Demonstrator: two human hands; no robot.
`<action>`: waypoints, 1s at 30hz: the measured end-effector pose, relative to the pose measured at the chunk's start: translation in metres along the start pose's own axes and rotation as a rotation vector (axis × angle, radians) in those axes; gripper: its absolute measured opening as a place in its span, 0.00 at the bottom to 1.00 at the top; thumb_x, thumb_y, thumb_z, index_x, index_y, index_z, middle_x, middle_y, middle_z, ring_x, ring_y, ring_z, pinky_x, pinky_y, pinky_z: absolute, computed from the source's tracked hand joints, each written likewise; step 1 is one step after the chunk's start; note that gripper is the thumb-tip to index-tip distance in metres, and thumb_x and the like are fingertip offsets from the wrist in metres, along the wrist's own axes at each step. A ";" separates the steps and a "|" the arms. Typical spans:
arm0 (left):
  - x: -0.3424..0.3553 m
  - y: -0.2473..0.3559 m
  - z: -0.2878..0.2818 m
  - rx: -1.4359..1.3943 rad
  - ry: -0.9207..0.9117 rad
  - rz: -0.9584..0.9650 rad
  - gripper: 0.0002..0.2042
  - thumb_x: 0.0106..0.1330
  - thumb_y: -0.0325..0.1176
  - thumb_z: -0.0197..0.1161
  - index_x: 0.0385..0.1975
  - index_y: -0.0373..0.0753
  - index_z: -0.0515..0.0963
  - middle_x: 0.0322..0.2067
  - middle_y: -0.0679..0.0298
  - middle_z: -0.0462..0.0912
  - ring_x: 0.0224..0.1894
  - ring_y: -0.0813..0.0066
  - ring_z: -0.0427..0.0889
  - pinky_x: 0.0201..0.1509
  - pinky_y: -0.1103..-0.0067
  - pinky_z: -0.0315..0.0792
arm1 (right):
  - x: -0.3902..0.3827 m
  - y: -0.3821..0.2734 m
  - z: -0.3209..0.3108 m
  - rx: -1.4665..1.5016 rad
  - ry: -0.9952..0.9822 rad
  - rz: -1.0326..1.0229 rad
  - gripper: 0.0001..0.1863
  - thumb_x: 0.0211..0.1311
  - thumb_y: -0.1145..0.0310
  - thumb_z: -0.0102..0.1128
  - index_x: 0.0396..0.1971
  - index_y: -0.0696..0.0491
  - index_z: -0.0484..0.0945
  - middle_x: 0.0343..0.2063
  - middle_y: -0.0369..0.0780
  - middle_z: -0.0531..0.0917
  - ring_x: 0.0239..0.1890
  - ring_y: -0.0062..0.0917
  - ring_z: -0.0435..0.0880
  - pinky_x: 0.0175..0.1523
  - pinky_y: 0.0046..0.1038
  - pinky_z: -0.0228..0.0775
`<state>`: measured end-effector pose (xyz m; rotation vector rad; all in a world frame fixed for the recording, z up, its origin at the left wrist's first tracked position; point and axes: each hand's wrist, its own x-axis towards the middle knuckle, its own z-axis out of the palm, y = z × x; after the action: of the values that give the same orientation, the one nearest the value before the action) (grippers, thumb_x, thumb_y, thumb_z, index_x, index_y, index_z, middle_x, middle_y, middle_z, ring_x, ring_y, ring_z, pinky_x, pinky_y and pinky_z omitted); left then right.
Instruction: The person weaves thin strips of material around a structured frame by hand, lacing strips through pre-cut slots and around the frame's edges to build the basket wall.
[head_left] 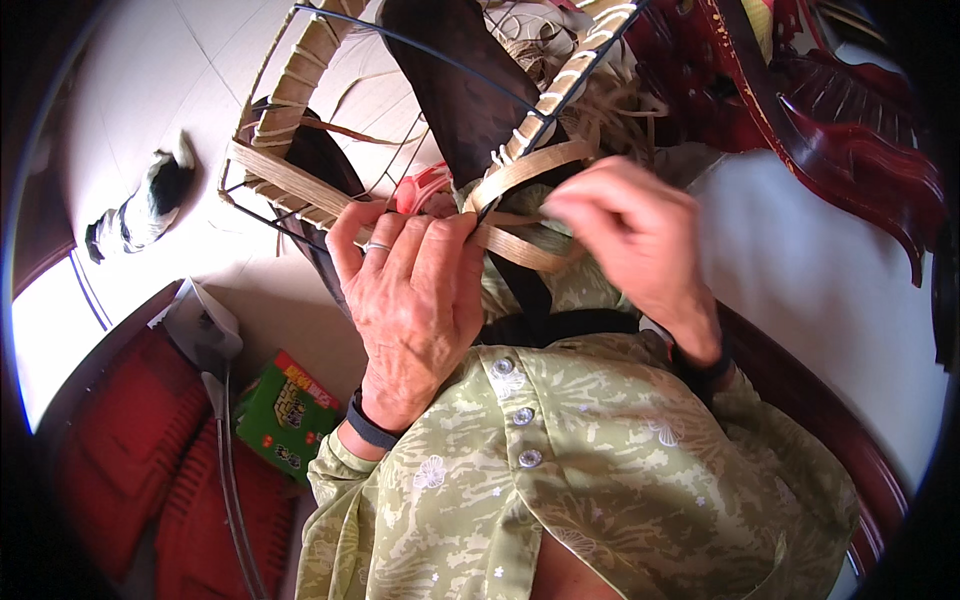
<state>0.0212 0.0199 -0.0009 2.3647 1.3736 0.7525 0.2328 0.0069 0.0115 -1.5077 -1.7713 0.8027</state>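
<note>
A wire frame [382, 28] is partly wrapped in pale woven strips, bound with cord along two sides. My left hand [405, 290] curls its fingers over the lower part of the frame, pinching a flat tan strip [530, 160] where it loops round the wire. Just right of that loop is my right hand [640, 240], slightly blurred, fingers curled; what lies between its fingertips cannot be made out. A red plastic object [418, 185] shows behind my left fingertips. Dark material [445, 80] lies under the frame, and a second loop of strip hangs below the first.
A cat [150, 200] lies on the tiled floor at left. Carved dark red wooden furniture [840, 140] stands at right. Loose strips [620, 100] are heaped behind the frame. Red mats [150, 430], a green box [285, 410] and a clear plastic object [200, 320] are at lower left.
</note>
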 end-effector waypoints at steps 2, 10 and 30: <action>0.001 -0.001 0.000 -0.008 -0.009 0.013 0.09 0.56 0.27 0.68 0.36 0.39 0.79 0.32 0.63 0.82 0.40 0.61 0.80 0.58 0.61 0.64 | -0.006 0.018 0.032 -0.034 -0.051 0.016 0.11 0.59 0.70 0.70 0.40 0.57 0.81 0.36 0.41 0.85 0.31 0.33 0.87 0.36 0.31 0.80; 0.002 -0.002 0.002 -0.045 0.010 -0.030 0.09 0.57 0.26 0.68 0.37 0.38 0.79 0.31 0.63 0.82 0.38 0.64 0.80 0.58 0.62 0.64 | -0.016 0.028 -0.037 0.637 0.029 0.583 0.10 0.65 0.65 0.63 0.32 0.57 0.81 0.22 0.33 0.77 0.20 0.14 0.71 0.25 0.21 0.62; 0.001 -0.004 0.004 0.001 -0.010 0.007 0.09 0.57 0.28 0.68 0.38 0.38 0.79 0.29 0.64 0.80 0.36 0.64 0.79 0.57 0.63 0.64 | 0.007 0.020 0.003 -0.027 -0.377 0.206 0.05 0.62 0.68 0.67 0.34 0.53 0.85 0.33 0.40 0.86 0.31 0.26 0.86 0.40 0.29 0.81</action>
<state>0.0213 0.0225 -0.0063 2.3720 1.3625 0.7405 0.2410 0.0166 -0.0054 -1.6578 -1.9152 1.2385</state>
